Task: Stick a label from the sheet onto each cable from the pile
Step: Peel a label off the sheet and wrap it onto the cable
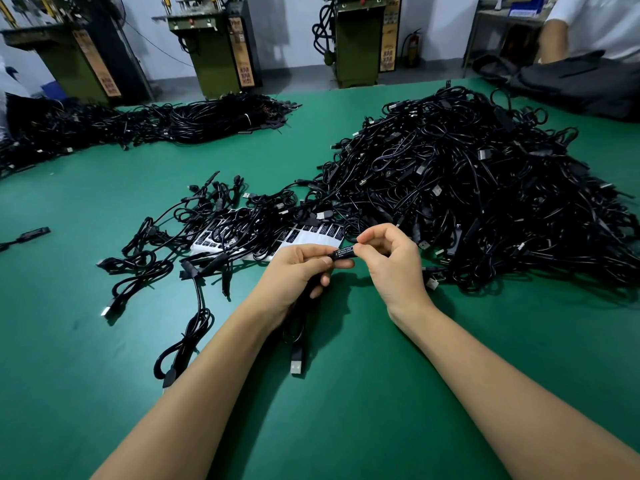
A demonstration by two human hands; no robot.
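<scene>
Fingertips [358, 248] of both hands pinch label [345, 252] | seemingly on cable [297, 327]

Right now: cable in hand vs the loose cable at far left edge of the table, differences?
The held cable is gripped by the left hand, and the right hand pinches a printed label on its module; the far-left cable lies untouched, no label visible. The held one hangs with its USB plug on the mat; the other runs out of frame. Both are black with an inline module.
</scene>
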